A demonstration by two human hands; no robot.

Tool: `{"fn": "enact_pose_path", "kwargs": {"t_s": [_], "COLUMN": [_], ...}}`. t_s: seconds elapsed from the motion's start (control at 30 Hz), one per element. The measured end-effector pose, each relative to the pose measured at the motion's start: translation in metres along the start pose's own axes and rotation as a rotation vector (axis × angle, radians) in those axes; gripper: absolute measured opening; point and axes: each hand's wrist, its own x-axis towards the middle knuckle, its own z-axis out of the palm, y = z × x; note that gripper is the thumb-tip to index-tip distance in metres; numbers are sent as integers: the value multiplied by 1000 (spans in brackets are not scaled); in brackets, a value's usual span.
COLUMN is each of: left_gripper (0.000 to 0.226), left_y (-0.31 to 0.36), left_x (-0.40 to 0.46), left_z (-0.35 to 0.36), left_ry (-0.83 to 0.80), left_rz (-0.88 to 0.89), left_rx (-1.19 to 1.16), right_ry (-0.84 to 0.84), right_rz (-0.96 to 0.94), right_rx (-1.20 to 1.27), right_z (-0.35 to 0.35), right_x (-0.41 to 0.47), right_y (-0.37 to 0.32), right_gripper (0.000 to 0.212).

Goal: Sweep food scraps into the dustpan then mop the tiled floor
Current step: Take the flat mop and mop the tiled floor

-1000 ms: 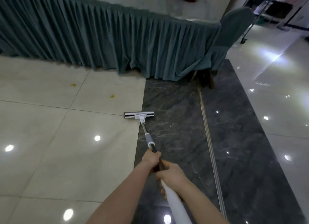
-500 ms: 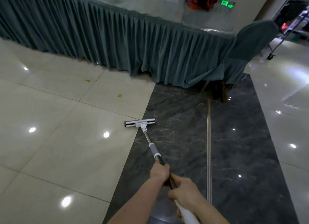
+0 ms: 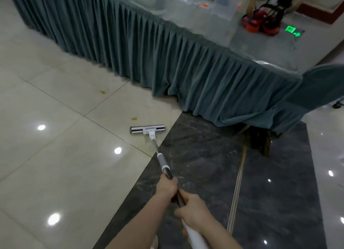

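A flat mop [image 3: 148,129] with a white and black head lies on the cream tiled floor [image 3: 55,174], its pole running back toward me. My left hand [image 3: 166,186] grips the dark part of the pole. Just behind it, my right hand [image 3: 193,208] grips the pole where it turns white. A small yellow-brown food scrap [image 3: 134,118] lies on the tile a little beyond the mop head's left half. A second scrap [image 3: 102,92] lies farther off to the left. No dustpan is in view.
A long table with a pleated grey-green skirt [image 3: 167,62] runs across the back, clear boxes on top. A covered chair [image 3: 320,88] stands at its right end. A dark marble strip [image 3: 204,174] with a metal rail [image 3: 239,178] runs under my arms.
The mop head has moved forward and left, off the dark marble edge onto the cream tile, closer to the near scrap. My view has tilted up toward the table.
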Motion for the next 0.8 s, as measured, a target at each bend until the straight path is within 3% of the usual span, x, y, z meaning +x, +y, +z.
{"fn": "enact_pose_path", "kwargs": {"t_s": [0.2, 0.37, 0.47, 0.7, 0.8], "left_gripper": [31, 34, 44, 31, 35], "left_y": [89, 129, 135, 168, 176], "left_x": [80, 104, 107, 59, 42], "left_z": [1, 23, 57, 170, 235], "left_ry": [49, 72, 81, 200, 237], "left_rz": [15, 1, -18, -15, -46], "left_rx": [-43, -129, -196, -299, -370], "right_ry": [-38, -68, -105, -191, -209], "right_rz": [11, -3, 1, -40, -47], "right_rx": [25, -61, -96, -100, -157], "right_z": [-72, -121, -155, -257, -314], "right_x": [81, 114, 116, 111, 99], "right_y": [-62, -74, -57, 23, 64], "right_gripper": [73, 71, 66, 32, 28]}}
